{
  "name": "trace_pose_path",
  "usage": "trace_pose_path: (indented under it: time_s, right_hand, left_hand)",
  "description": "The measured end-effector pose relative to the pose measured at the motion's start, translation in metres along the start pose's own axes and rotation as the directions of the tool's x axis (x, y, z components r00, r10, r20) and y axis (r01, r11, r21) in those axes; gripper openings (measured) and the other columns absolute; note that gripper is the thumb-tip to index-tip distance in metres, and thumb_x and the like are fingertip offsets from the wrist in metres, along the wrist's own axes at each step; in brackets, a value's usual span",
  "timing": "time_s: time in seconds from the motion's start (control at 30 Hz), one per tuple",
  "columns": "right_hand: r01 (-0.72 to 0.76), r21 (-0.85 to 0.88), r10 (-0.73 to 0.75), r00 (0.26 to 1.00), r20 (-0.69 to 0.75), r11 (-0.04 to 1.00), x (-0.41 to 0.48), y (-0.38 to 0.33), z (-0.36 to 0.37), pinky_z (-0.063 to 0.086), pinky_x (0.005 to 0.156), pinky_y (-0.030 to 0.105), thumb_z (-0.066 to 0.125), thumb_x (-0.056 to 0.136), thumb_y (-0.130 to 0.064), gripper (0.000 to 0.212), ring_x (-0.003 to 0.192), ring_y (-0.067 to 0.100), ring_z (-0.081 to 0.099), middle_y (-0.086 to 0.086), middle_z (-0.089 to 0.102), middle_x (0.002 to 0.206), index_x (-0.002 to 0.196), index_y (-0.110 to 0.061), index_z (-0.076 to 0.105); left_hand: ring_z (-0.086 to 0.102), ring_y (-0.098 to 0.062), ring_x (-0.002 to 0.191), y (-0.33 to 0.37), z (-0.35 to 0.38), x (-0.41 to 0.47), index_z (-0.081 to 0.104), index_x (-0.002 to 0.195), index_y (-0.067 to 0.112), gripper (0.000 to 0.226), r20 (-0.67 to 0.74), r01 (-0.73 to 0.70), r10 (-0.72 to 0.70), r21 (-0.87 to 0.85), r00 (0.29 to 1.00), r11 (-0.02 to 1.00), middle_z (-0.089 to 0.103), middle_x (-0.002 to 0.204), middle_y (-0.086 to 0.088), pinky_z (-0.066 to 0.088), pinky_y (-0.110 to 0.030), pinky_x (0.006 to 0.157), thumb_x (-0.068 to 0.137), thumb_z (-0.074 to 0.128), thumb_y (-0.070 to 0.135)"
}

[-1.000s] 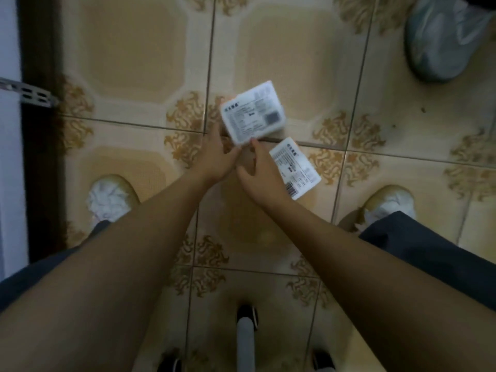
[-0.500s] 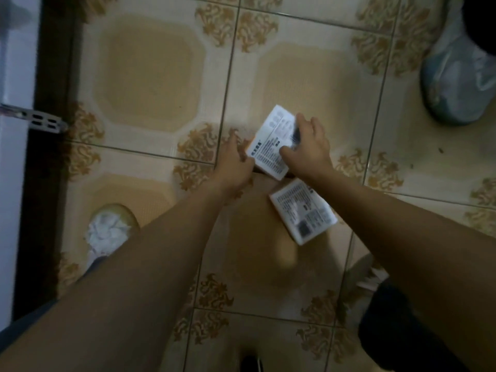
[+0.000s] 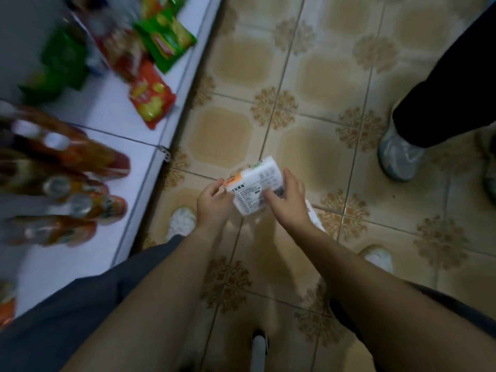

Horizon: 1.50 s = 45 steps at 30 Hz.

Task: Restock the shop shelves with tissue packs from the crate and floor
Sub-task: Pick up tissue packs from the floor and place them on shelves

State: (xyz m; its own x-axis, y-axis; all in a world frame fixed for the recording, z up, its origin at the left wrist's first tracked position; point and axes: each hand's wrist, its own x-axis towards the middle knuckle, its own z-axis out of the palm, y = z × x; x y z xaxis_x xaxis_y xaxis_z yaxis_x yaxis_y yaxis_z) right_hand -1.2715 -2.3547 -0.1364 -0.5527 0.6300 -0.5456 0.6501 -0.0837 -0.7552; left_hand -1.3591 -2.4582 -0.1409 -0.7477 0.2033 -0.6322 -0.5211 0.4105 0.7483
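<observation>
head view, looking down, whole frame motion-blurred. tissue pack (image 3: 253, 187) is up off the tiled floor (image 3: 316, 76), held between both hands in front of the body, tilted, printed label side facing the camera, orange strip along its left edge. it sits to the right of the shelf's front edge, not on the shelf.

left hand (image 3: 212, 204) grips the pack's left end, fingers curled in, thumb on the orange edge. right hand (image 3: 288, 200) grips the right end, fingers wrapped over the label side. neither hand is loose.

a second white pack (image 3: 313, 217) shows as a sliver just behind the right wrist; cannot tell if it lies on the floor or is carried.

white shelf (image 3: 107, 114) fills the left side. on it: green snack bag (image 3: 166, 40) at the back, red snack bag (image 3: 151, 100) near the front edge, more blurred bags beside them. orange drink bottles (image 3: 83, 205) stand in a group on a nearer level, caps toward the camera.

wearer's white shoes, one (image 3: 182, 221) near the shelf base, the other (image 3: 378, 259) on the right. dark shorts (image 3: 80, 304) at lower left.

another person's grey shoe (image 3: 400, 157) and dark trouser leg (image 3: 456, 89) at right, well apart from the pack.
</observation>
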Motion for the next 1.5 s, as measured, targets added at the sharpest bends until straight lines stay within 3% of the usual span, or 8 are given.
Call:
trace_pose_path:
  time_s: [0.17,0.3,0.4,0.57,0.73,0.93,1.3,1.5]
  right_hand:
    - [0.123,0.224,-0.138,0.989,0.053,0.967,-0.110,-0.099,-0.003,0.048,0.092,0.023,0.063,0.078,-0.041,0.054,0.108,0.017,0.054,0.006,0.052,0.121,0.122,-0.013,0.050]
    - [0.291,0.354,-0.339,0.937,0.080,0.889,-0.196,-0.179,0.006,0.041,0.062,0.000,0.057,0.091,-0.021,0.035,0.087,0.008,0.053,0.003,0.056,0.103,0.120,-0.002,0.049]
    - [0.430,0.394,-0.503,0.859,0.098,0.812,-0.260,-0.235,0.017,0.042,0.061,0.005,0.055,0.092,-0.019,0.029,0.086,0.010,0.051,0.000,0.053,0.097,0.117,-0.006,0.045]
    - [0.595,0.468,-0.721,0.677,0.146,0.654,-0.376,-0.317,0.043,0.045,0.078,0.023,0.058,0.090,-0.021,0.029,0.092,0.013,0.052,0.004,0.052,0.106,0.113,-0.011,0.043]
    - [0.727,0.504,-0.883,0.409,0.228,0.467,-0.487,-0.370,0.081,0.042,0.094,0.028,0.052,0.091,-0.016,0.048,0.111,0.016,0.050,0.004,0.048,0.126,0.136,-0.019,0.036]
    - [0.820,0.474,-0.929,0.173,0.327,0.320,-0.582,-0.392,0.153,0.040,0.083,0.021,0.056,0.089,-0.017,0.037,0.100,0.014,0.051,0.006,0.052,0.121,0.125,-0.016,0.050]
    - [0.851,0.379,-0.791,0.067,0.608,0.364,-0.618,-0.359,0.271,0.041,0.084,0.024,0.048,0.091,-0.011,0.041,0.115,0.020,0.051,0.006,0.049,0.131,0.131,-0.016,0.046]
    - [0.849,0.410,-0.840,0.070,0.538,0.333,-0.613,-0.360,0.292,0.044,0.094,0.030,0.044,0.091,-0.008,0.042,0.115,0.022,0.052,0.005,0.046,0.134,0.132,-0.015,0.044]
  left_hand:
    - [0.057,-0.020,0.101,0.066,-0.077,-0.124,0.049,0.110,0.019,0.032,-0.075,-0.138,0.121,-0.288,0.990,0.948,0.059,0.113,-0.007,0.048,-0.031,0.083,0.089,0.052,-0.005]
    - [0.056,-0.034,0.107,0.117,-0.148,-0.205,0.051,0.110,0.008,0.031,-0.213,-0.357,0.297,-0.356,0.931,0.863,0.058,0.118,-0.019,0.046,-0.043,0.091,0.086,0.050,-0.012]
    - [0.062,-0.029,0.097,0.154,-0.204,-0.265,0.050,0.123,0.002,0.037,-0.327,-0.524,0.433,-0.284,0.840,0.803,0.059,0.121,-0.021,0.054,-0.027,0.077,0.087,0.054,-0.005]
    - [0.054,-0.019,0.111,0.194,-0.299,-0.377,0.050,0.112,0.014,0.035,-0.543,-0.767,0.601,-0.134,0.586,0.628,0.057,0.121,-0.012,0.044,-0.022,0.093,0.084,0.058,-0.005]
    - [0.050,-0.003,0.079,0.207,-0.388,-0.474,0.040,0.106,0.012,0.030,-0.672,-0.866,0.619,-0.068,0.407,0.495,0.052,0.092,0.003,0.039,0.001,0.059,0.086,0.052,-0.006]
    - [0.050,-0.009,0.101,0.173,-0.485,-0.542,0.042,0.117,0.015,0.030,-0.825,-0.848,0.531,0.132,0.194,0.514,0.052,0.110,0.002,0.040,-0.005,0.076,0.090,0.051,0.006]
    - [0.050,-0.024,0.117,0.092,-0.576,-0.537,0.040,0.131,0.016,0.035,-0.907,-0.616,0.331,0.107,0.261,0.781,0.050,0.129,-0.007,0.043,-0.043,0.102,0.096,0.045,0.018]
    - [0.047,-0.013,0.106,0.094,-0.583,-0.519,0.037,0.132,0.011,0.037,-0.913,-0.643,0.340,0.121,0.227,0.756,0.047,0.115,0.001,0.039,-0.025,0.088,0.097,0.045,0.015]
